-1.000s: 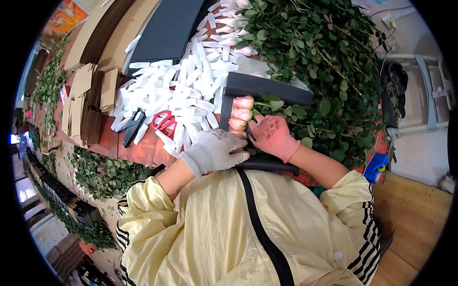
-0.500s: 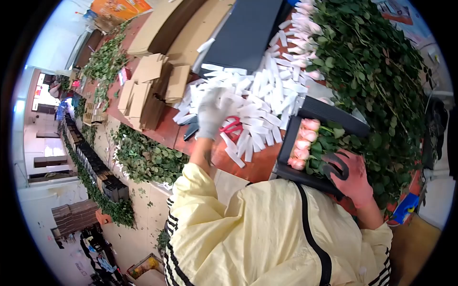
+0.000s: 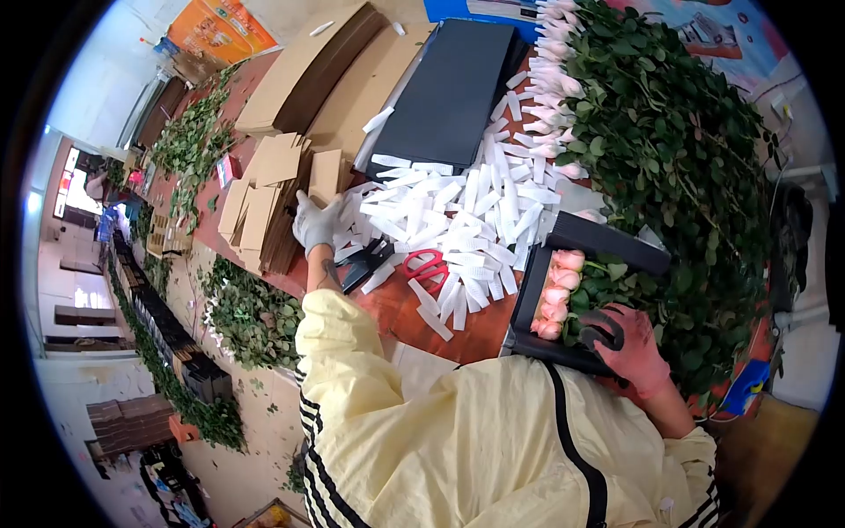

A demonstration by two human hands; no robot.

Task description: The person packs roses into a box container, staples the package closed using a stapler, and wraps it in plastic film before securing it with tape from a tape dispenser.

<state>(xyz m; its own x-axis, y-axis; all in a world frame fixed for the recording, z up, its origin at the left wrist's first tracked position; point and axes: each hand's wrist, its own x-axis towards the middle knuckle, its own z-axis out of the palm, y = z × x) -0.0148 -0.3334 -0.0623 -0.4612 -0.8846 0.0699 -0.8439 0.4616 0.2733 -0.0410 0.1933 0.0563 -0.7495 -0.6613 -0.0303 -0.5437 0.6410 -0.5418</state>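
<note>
My left hand (image 3: 317,224), in a whitish glove, is at the small cardboard pieces (image 3: 326,174), thumb and fingers apart, beside the taller cardboard stack (image 3: 273,198). My right hand (image 3: 629,348), in a pink glove with dark fingers, curls over the leafy stems of the pink roses (image 3: 554,299) at the near side of a black box (image 3: 607,239). Its fingertips are partly hidden among the leaves. The rose heads line up along the box's left end. Red-handled scissors (image 3: 424,267) lie between my hands, among loose white sleeves (image 3: 480,211).
A large heap of leafy roses (image 3: 669,114) covers the right of the red table (image 3: 387,317). Dark flat boards (image 3: 449,88) and long cardboard sheets (image 3: 308,70) are stacked at the back. A small black object (image 3: 365,264) lies near my left wrist. Foliage (image 3: 255,308) lies below left.
My left hand has moved left from over the white sleeves to the cardboard pieces, uncovering the small black object. My right hand stays at the rose box, shifted slightly in the view.
</note>
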